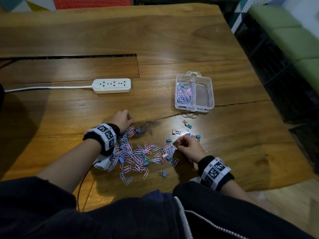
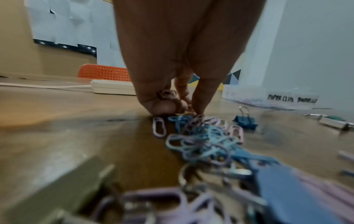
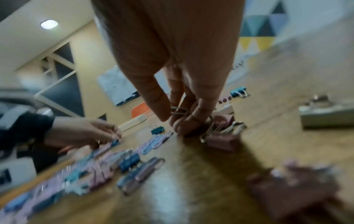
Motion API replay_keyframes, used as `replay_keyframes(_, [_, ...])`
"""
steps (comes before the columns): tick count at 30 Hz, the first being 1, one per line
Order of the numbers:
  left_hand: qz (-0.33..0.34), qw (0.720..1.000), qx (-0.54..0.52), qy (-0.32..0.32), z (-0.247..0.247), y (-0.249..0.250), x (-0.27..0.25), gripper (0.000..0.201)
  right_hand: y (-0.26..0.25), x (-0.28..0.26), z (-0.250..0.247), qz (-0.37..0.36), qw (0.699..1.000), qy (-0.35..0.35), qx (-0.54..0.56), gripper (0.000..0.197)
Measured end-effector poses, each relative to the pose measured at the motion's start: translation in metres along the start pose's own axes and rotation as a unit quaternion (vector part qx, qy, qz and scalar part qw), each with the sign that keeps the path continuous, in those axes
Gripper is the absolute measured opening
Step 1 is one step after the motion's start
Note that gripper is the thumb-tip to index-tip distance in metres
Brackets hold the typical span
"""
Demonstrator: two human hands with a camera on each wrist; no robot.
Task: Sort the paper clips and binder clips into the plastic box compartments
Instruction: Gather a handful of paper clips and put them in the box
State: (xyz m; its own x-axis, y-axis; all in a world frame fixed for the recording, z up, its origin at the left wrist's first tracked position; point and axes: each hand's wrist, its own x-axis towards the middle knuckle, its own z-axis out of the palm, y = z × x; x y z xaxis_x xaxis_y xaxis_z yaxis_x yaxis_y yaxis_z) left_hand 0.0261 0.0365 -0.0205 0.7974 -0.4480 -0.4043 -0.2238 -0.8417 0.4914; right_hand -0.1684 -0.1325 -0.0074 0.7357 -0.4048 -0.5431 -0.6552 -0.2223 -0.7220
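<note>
A clear plastic box stands at the right; its left compartment holds paper clips and its right one looks bare. Pink and blue paper clips mixed with binder clips lie in a pile near the front edge. At the pile's far left end, my left hand is curled on the table, holding a few pink clips in its fingers. My right hand is at the pile's right end and pinches one metal paper clip between thumb and fingers. Loose binder clips lie beyond it.
A white power strip with its cable lies to the left of the box. A lone blue binder clip sits near the front. The wooden table ends at the right, close to the box. A slot runs across the table's far left.
</note>
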Motion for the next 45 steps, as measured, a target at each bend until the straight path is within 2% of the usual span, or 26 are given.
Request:
replay_keyframes(2, [0.001,0.999,0.040,0.002,0.001,-0.002,-0.006,0.019,0.000,-0.001,0.003,-0.033,0.992,0.023,-0.123,0.020])
replay_keyframes(4, [-0.012,0.998,0.060,-0.006,0.004,-0.004,-0.016,0.021,-0.001,-0.004,0.008,-0.071,0.981,0.024,-0.180,0.022])
replay_keyframes(8, [-0.042,0.997,0.051,-0.043,0.010,-0.003,-0.042,0.037,-0.006,-0.008,0.021,-0.090,0.969,0.006,-0.228,0.031])
replay_keyframes(11, [-0.033,0.994,0.079,-0.063,0.019,0.003,-0.055,0.054,-0.009,-0.005,0.030,-0.076,0.969,-0.002,-0.235,0.040])
replay_keyframes(13, [-0.026,0.995,0.072,-0.060,0.025,0.009,-0.060,0.048,-0.010,-0.003,0.037,-0.076,0.968,0.003,-0.239,0.042])
replay_keyframes(16, [-0.012,0.997,0.054,-0.059,0.032,0.016,-0.064,0.027,-0.014,0.000,0.043,-0.077,0.969,0.011,-0.234,0.035])
replay_keyframes(19, [-0.001,0.996,0.022,-0.085,0.036,0.019,-0.065,0.014,-0.016,0.001,0.045,-0.066,0.973,0.004,-0.222,0.027])
replay_keyframes(24, [-0.023,0.985,-0.130,-0.108,0.033,0.015,-0.062,0.010,-0.014,-0.002,0.040,-0.042,0.988,-0.005,-0.151,0.024])
replay_keyframes(26, [-0.048,0.963,-0.227,-0.138,0.027,0.015,-0.062,0.012,-0.013,-0.004,0.038,-0.031,0.992,-0.013,-0.120,0.022])
replay_keyframes(29, [-0.102,0.907,-0.363,-0.186,0.018,0.019,-0.064,0.010,-0.010,-0.007,0.035,-0.030,0.996,-0.012,-0.077,0.019])
replay_keyframes(34, [-0.194,0.773,-0.569,-0.203,0.020,0.024,-0.066,0.019,-0.007,-0.007,0.023,-0.002,0.998,0.014,0.055,0.016])
replay_keyframes(36, [-0.200,0.756,-0.590,-0.203,0.022,0.026,-0.068,0.015,-0.007,-0.005,0.018,0.014,0.996,0.026,0.082,0.021])
replay_keyframes(38, [-0.185,0.778,-0.564,-0.206,0.026,0.031,-0.067,0.016,-0.007,-0.005,0.014,0.026,0.991,0.040,0.122,0.015])
replay_keyframes(39, [-0.174,0.804,-0.529,-0.210,0.028,0.033,-0.067,0.016,-0.006,-0.004,0.012,0.026,0.989,0.049,0.138,0.015])
replay_keyframes(41, [-0.138,0.876,-0.415,-0.205,0.033,0.037,-0.066,0.016,-0.006,-0.005,0.008,0.027,0.979,0.059,0.192,0.017])
replay_keyframes(43, [-0.080,0.949,-0.263,-0.153,0.040,0.038,-0.067,0.024,-0.008,-0.006,0.003,0.048,0.950,0.037,0.306,0.017])
replay_keyframes(45, [-0.025,0.986,-0.125,-0.105,0.044,0.042,-0.072,0.030,-0.010,-0.004,-0.002,0.087,0.902,-0.003,0.423,0.022])
